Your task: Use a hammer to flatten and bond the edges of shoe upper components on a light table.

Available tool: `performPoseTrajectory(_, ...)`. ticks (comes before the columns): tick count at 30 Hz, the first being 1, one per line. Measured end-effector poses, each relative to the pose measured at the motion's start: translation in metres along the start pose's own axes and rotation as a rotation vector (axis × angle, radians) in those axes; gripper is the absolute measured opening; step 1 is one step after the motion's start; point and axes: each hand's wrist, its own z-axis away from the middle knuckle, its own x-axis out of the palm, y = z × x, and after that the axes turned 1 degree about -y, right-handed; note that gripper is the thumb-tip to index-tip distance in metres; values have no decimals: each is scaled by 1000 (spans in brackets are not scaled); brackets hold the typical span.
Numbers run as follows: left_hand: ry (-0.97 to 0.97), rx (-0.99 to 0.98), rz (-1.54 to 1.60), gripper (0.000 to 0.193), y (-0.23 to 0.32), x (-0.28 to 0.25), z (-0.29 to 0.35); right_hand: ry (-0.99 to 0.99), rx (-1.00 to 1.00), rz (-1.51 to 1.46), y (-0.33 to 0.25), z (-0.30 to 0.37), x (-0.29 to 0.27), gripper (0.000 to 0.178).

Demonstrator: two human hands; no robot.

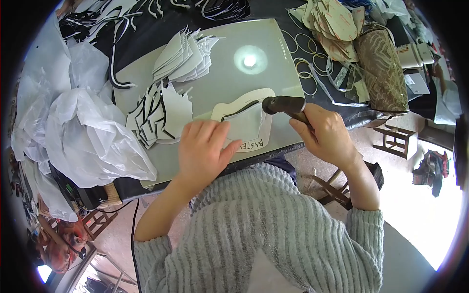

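My right hand (328,133) is wrapped round the handle of a hammer (284,104). The dark hammer head is over the upper right part of a cream, curved template (267,131) with hand lettering along its near edge. Within the template's outline sits a white cut piece (244,122) with a black strip along its far curved edge. My left hand (201,150) is at the template's left side, palm down, fingers stretched and thumb apart, holding nothing. Whether its fingertips press on the template is hard to tell.
A grey-green board (181,110) lies on the black-covered table. White pieces (184,56) are fanned at its far left, with black-edged pieces (159,115) nearer. White plastic bags (93,132) crowd the left. Rings (306,73), cream pieces (332,22) and a patterned roll (382,68) lie right.
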Motion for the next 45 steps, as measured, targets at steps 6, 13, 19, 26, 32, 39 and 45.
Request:
performPoseTrajectory(6, -22, 423, 49, 53, 5, 15, -14, -19, -85, 170, 6, 0, 11, 23)
performPoseTrajectory(13, -116, 351, 56, 59, 12, 19, -11, -1, -78, 261, -1, 1, 13, 28)
performPoseTrajectory(19, 112, 187, 315, 27, 1, 20, -21, 9, -60, 236, -2, -13, 1, 31)
performPoseTrajectory(26, 162, -47, 275, 12, -6, 27, -65, -103, 2, 339, 1, -20, 13, 30)
performPoseTrajectory(32, -2, -98, 311, 9, 0, 26, -78, -152, 53, 390, -6, -21, 10, 32)
performPoseTrajectory(39, 62, -58, 111, 12, 14, 25, -73, -121, 23, 338, -1, -24, 16, 36)
performPoseTrajectory(45, 136, -140, 251, 16, 15, 29, -58, -94, 6, 263, 5, -22, 22, 34)
